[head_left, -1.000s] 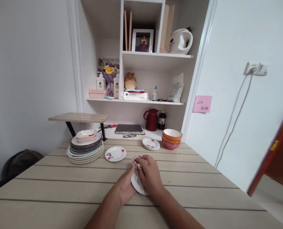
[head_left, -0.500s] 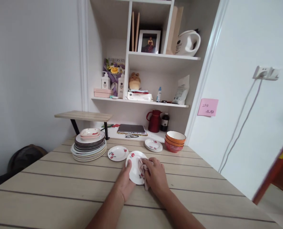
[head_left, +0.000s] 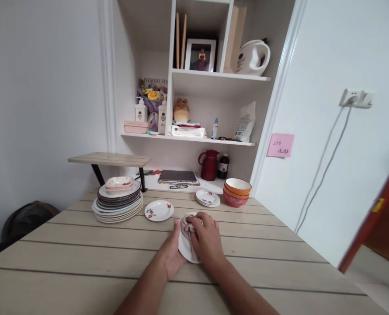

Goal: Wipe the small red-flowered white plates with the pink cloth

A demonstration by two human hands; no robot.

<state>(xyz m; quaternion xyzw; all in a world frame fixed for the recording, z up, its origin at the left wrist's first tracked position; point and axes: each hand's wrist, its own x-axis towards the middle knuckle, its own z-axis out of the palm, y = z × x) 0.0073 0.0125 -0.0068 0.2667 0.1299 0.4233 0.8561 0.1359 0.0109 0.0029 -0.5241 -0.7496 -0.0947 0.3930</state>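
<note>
A small white plate [head_left: 185,248] is tilted above the table, gripped along its left edge by my left hand [head_left: 171,253], the thumb over the rim. My right hand [head_left: 208,238] presses a crumpled pale pink cloth [head_left: 188,224] onto the plate's upper face, its fingers bent around the cloth. Cloth and hand cover much of the plate, so its floral pattern is hidden. Just beyond, a floral plate [head_left: 159,211] lies flat by itself. A short stack of small floral plates [head_left: 208,199] sits farther back on the right.
Orange and red bowls [head_left: 237,192] are nested at the back right. At left rises a tall stack of plates [head_left: 117,205] with small dishes on top, beside a low wooden stand [head_left: 111,159]. A red thermos jug [head_left: 209,165] and a laptop [head_left: 177,176] occupy the shelf behind.
My right hand and the cloth have moved from the plate's right side up and left over its upper part, covering the flowers. The camera view has shifted slightly.
</note>
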